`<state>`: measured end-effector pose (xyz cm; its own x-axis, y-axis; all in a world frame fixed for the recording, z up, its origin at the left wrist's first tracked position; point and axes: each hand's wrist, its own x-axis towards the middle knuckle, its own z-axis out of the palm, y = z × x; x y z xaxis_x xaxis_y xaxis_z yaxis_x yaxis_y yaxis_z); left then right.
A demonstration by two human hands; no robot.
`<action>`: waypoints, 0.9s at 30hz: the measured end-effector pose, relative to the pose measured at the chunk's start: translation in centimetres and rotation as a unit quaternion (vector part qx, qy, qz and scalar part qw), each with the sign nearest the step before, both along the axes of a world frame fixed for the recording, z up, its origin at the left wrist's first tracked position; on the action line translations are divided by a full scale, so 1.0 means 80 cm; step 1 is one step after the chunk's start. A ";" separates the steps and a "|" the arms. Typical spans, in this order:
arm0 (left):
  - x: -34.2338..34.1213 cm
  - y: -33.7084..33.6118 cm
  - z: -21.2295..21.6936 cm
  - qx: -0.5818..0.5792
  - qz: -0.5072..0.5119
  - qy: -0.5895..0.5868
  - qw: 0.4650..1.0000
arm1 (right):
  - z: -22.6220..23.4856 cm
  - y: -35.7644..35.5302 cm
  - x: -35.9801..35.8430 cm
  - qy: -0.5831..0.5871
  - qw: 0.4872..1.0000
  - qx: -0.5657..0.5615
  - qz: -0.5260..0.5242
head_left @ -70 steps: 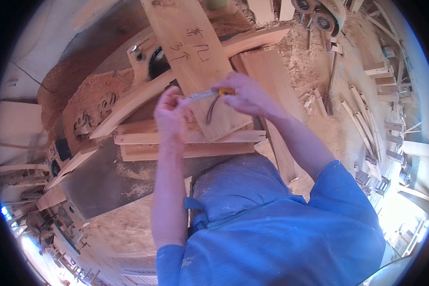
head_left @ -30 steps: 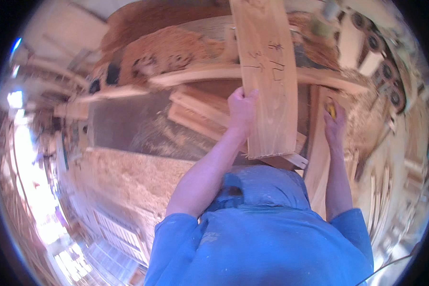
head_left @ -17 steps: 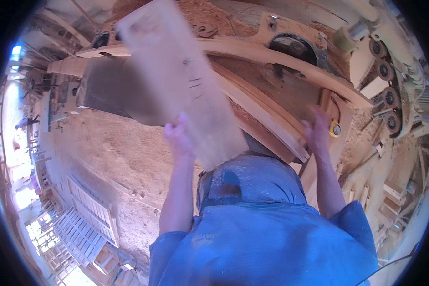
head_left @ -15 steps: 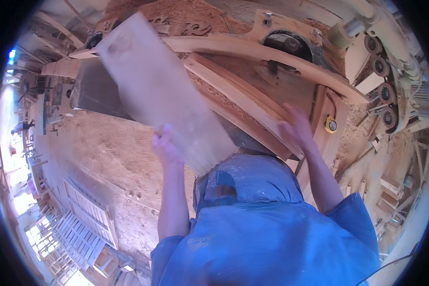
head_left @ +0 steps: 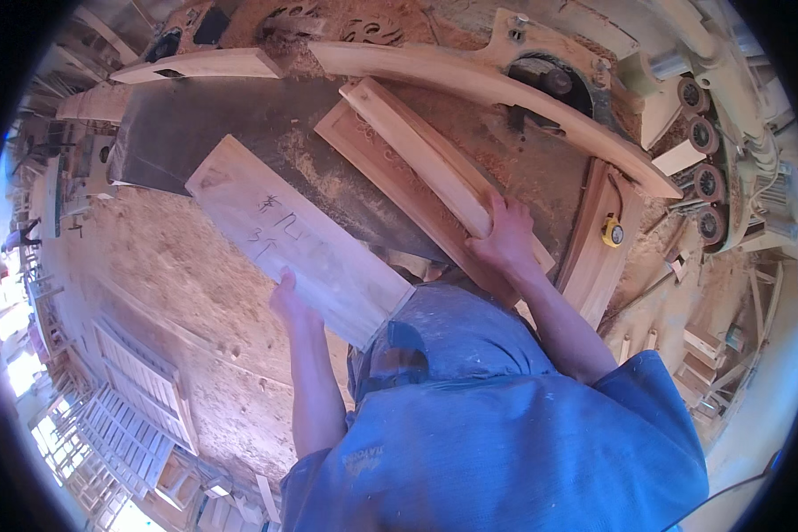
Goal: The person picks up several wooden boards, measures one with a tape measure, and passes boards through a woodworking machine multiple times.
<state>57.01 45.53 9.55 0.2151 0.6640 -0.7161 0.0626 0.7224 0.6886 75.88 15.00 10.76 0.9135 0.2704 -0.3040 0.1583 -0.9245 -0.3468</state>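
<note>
Now, left of centre: left hand (head_left: 291,303) grips the pencil-marked plank (head_left: 297,238), its far end toward the dark tabletop (head_left: 195,133) | right of centre: right hand (head_left: 505,241) closed on a wood strip (head_left: 421,155) | step, likely: shifting stock | next needs a clear landing spot.

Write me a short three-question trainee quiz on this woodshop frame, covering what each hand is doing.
1. True or false: the left hand holds the marked flat board by its underside edge.
2. What does the right hand rest on?
A. the yellow tape measure
B. the end of the narrow rounded strip lying on a carved panel
C. the long curved rail
3. Fill in: the floor left of the machine table is covered in ____.

Key: 1 true; 2 B; 3 sawdust.
</note>
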 end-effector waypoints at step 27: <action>0.053 0.069 -0.093 -0.049 -0.094 -0.072 0.992 | 0.133 -0.086 0.086 0.038 0.865 0.446 -0.227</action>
<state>61.25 51.05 2.11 0.4329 0.5315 -0.7281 0.1085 0.7711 0.6274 82.77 8.15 21.43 0.9737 0.0473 -0.2229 -0.2051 -0.2437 -0.9479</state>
